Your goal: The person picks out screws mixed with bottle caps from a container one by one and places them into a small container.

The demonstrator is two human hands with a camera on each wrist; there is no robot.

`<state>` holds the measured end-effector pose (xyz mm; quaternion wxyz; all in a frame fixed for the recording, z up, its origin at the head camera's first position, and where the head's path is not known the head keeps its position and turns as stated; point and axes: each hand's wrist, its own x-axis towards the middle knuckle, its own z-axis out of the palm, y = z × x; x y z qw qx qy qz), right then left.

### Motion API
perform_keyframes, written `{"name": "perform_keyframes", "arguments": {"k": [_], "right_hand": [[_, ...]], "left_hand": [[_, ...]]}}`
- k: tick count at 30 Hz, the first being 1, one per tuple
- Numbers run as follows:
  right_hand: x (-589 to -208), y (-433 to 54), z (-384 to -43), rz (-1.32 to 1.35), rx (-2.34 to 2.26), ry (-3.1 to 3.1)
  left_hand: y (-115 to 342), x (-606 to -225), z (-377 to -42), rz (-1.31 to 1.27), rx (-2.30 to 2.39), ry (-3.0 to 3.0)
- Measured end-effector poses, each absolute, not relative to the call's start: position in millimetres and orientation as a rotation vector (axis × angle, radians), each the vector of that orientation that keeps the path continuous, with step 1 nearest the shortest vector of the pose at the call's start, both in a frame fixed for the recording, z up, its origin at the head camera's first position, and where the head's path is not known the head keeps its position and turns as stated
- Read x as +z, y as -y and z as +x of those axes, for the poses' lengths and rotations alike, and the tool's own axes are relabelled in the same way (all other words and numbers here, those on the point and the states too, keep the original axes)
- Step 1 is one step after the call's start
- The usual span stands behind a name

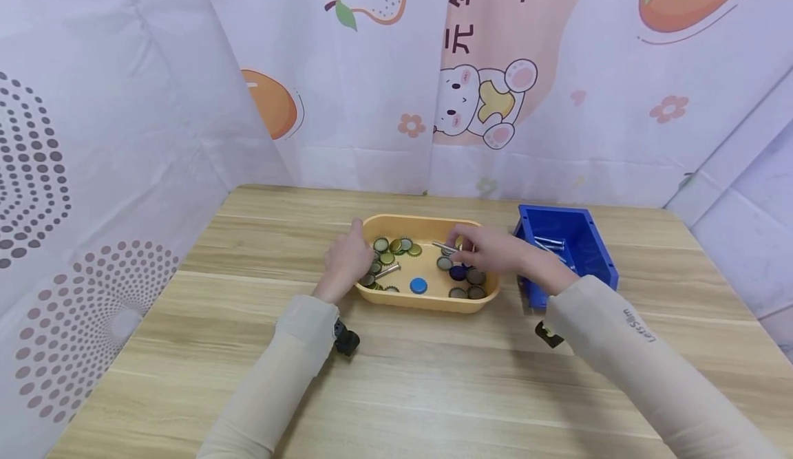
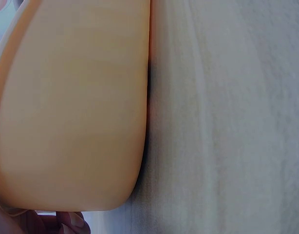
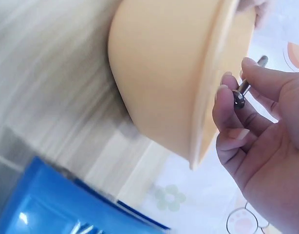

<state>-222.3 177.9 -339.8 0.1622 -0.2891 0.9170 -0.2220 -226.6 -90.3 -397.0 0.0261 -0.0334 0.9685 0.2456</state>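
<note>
My left hand grips the left end of a yellow oval plastic tub. Curled fingertips show beyond the tub's outer wall in the left wrist view. Over the tub's right half, my right hand pinches a silvery metal bolt between thumb and fingers, its rounded head toward the wrist camera. Inside the tub lie several bottle caps, greenish-gold and grey ones, a bright blue cap and a dark blue cap. Another bolt lies among the caps on the left.
A blue plastic bin stands just right of the tub, with several metal bolts in it. Both rest on a wood-grain table. A printed cloth hangs behind the table's far edge.
</note>
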Motion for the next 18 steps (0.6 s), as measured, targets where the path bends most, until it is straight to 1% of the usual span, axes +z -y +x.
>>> {"name": "perform_keyframes", "arguments": {"k": [14, 18], "right_hand": [[-314.3, -212.0, -229.9, -0.769, -0.654, -2.742], [-309.4, -226.2, -230.5, -0.714, -0.65, -2.776]], "left_hand": [[89.9, -396.7, -226.6, -0.095, 0.775, -2.99], [90.0, -395.8, -225.8, -0.095, 0.776, -2.988]]}}
